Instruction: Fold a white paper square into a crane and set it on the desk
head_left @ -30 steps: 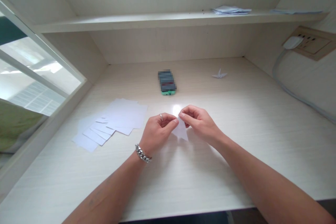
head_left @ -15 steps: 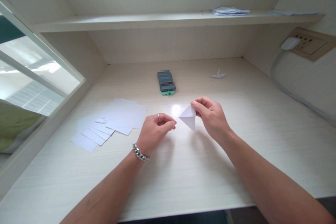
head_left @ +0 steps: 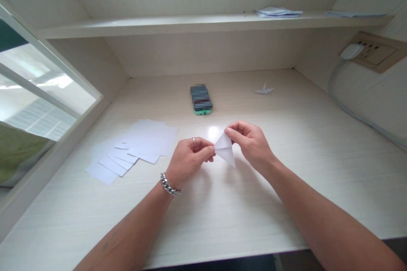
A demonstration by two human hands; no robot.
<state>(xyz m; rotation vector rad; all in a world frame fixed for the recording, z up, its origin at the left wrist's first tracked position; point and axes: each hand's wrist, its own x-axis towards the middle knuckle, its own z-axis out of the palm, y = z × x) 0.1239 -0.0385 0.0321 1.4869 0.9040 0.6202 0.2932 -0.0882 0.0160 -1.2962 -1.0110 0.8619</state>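
Note:
A small piece of white paper (head_left: 226,151), folded into a triangle with a crease across its middle, is held just above the desk. My right hand (head_left: 249,139) pinches its upper corner between thumb and fingers. At the paper's left point, my left hand (head_left: 192,156) closes thumb and forefinger on the tip. A ring and a chain bracelet (head_left: 169,185) are on the left hand and wrist. Left of that hand, several white paper sheets (head_left: 152,137) lie fanned out and overlapping on the desk (head_left: 203,220).
A dark, pixelated object with a green lower edge (head_left: 201,99) lies behind the hands. Further right stands a small folded paper crane (head_left: 264,89). Folded papers (head_left: 279,12) rest on the shelf (head_left: 178,26). A plugged-in cable (head_left: 345,106) runs down the right wall.
My right hand has brought the folded paper left and slightly down, tilting it. The left fingers, apart from the paper before, now hold its left tip.

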